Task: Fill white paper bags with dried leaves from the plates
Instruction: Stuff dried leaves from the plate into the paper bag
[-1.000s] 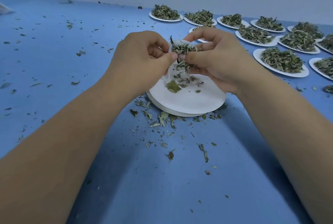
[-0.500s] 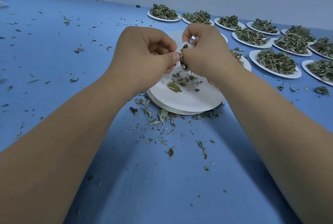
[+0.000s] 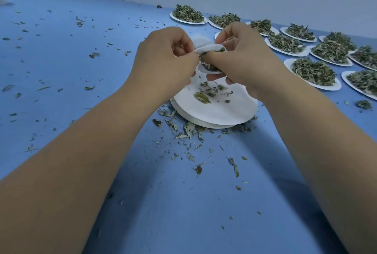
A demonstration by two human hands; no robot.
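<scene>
A blue table [image 3: 81,70], strewn with leaf crumbs, carries heaped plates [image 3: 289,64] along its far right. A stack of white plates [image 3: 224,115] sits at the centre. Above the stack, the left hand [image 3: 165,59] and right hand [image 3: 244,57] both pinch a small white paper bag [image 3: 204,46]. Dried leaves [image 3: 208,66] show at the bag's mouth.

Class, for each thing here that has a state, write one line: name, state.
left hand, pinches the white paper bag
right hand, grips the white paper bag
white paper bag, held over near plate, leaves inside
near plate, few leaves left
far plates, heaped with leaves
</scene>
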